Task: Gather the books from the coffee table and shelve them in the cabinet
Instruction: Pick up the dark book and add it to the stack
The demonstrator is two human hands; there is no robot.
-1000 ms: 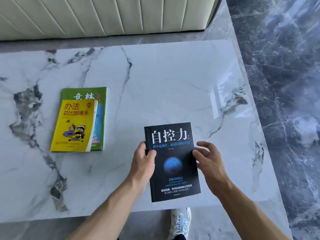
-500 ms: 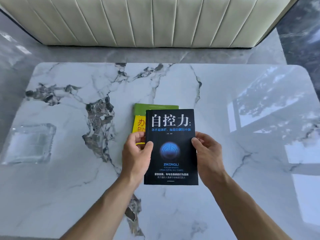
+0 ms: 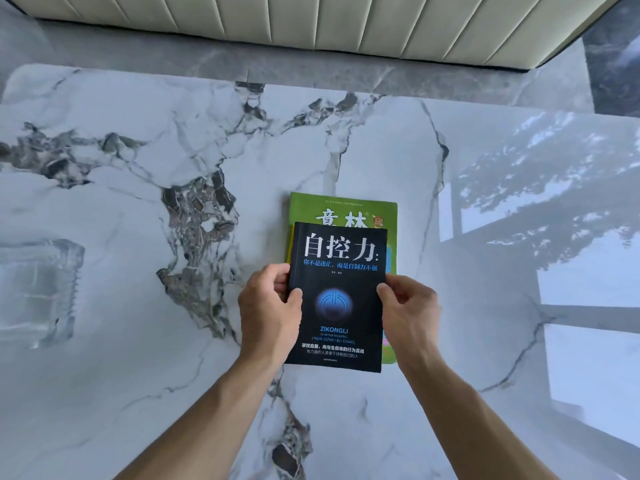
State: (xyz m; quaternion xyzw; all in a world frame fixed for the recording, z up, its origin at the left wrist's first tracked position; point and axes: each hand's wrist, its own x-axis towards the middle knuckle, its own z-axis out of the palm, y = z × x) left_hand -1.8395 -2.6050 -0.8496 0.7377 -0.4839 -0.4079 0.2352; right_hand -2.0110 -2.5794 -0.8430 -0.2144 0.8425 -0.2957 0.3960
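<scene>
I hold a black book [image 3: 341, 268] with white and blue lettering by its two long edges. My left hand [image 3: 268, 308] grips its left edge and my right hand [image 3: 408, 311] grips its right edge. The black book sits directly over a green book [image 3: 346, 209], whose top strip and right edge show past it. A thin yellow edge [image 3: 289, 247] of a third book peeks out at the left, otherwise hidden. All lie on the white marble coffee table [image 3: 138, 341]. No cabinet is in sight.
A clear glass ashtray [image 3: 36, 292] stands on the table at the far left. A cream ribbed sofa [image 3: 311, 22] runs along the far side, with a strip of grey floor [image 3: 138, 46] between it and the table. Window reflections glare on the table's right part.
The black book was lifted from the table's right front and carried left over the yellow and green books; it now covers nearly all of the yellow one.
</scene>
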